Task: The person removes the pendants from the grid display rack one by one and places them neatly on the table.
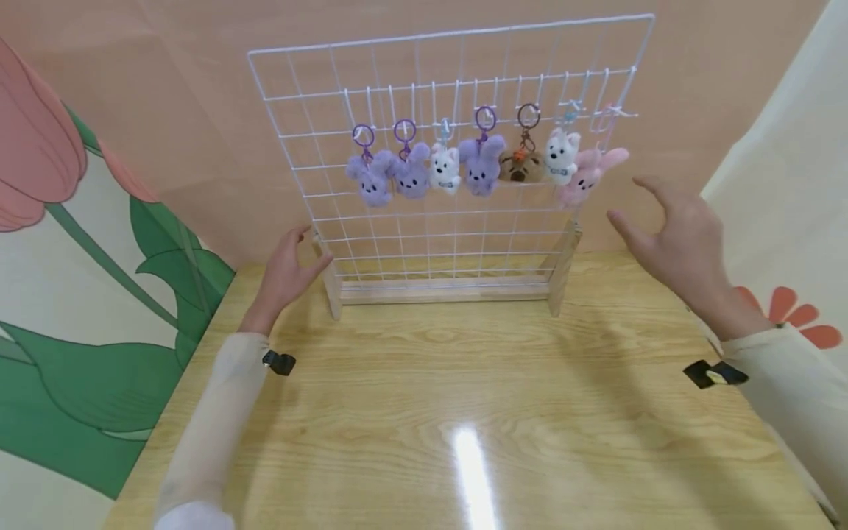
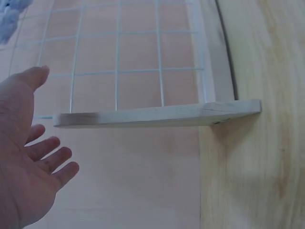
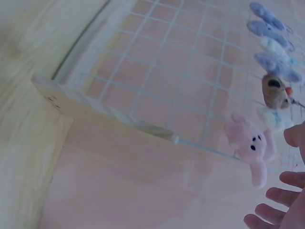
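A white wire grid rack (image 1: 450, 34) stands upright in a wooden base (image 1: 444, 294). Plush keychains hang on its hooks: purple bunnies (image 1: 482, 168), white puppies (image 1: 445, 171), a brown dog (image 1: 520, 171) and, rightmost, a pink bunny (image 1: 586, 180). My left hand (image 1: 285, 271) is beside the base's left wooden upright (image 2: 157, 114), thumb and fingers spread, holding nothing. To the right of the pink bunny, my right hand (image 1: 689, 235) hovers in the air with its thumb and fingers apart. In the right wrist view its fingers (image 3: 276, 195) show near that bunny, with a gap between.
The rack stands at the back of a wood-grain table (image 1: 424, 368). Behind it hangs a peach backdrop (image 1: 165, 110). A cloth with a large tulip print (image 1: 33, 140) is on the left, and a pale cloth with an orange flower (image 1: 782, 305) on the right.
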The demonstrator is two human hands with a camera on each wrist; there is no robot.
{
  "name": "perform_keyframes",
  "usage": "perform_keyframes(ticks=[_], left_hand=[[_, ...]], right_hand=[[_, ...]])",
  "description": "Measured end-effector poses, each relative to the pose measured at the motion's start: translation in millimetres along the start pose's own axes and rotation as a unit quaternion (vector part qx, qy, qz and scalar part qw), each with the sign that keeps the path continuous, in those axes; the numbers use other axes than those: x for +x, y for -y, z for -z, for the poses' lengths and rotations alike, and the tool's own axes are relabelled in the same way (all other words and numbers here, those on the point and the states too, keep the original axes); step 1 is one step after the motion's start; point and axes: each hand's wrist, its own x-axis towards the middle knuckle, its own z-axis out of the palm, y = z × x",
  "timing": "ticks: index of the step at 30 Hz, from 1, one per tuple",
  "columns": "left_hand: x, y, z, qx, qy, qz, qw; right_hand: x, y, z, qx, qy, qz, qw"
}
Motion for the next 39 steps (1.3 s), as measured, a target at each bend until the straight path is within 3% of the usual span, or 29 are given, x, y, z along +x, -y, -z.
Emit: perform_keyframes(ticks=[8, 12, 21, 30, 39], left_hand=[[15.0, 3.1, 3.5, -0.046, 0.034, -0.021, 0.9981], [19.8, 6.6, 3.5, -0.063, 0.042, -0.033, 0.9966], [24.6, 10.6, 4.4, -0.094, 0.053, -0.024, 0.9939], [28.8, 10.7, 3.6, -0.108, 0.043, -0.015, 0.9931], [27.4, 8.5, 4.9, -0.106, 0.039, -0.012, 0.9935]], right_hand=[[27.8, -3, 3, 0.025, -0.069, 0.002, 0.9973], [41.9, 0, 6, 0.047, -0.066, -0.015, 0.9966], [67.1, 8, 12, 0.098, -0.042, -0.075, 0.9915], [85.8, 11, 6, 0.184, -0.052, -0.101, 0.9763], [95.0, 18, -4, 0.165, -0.055, -0.11, 0.9786]])
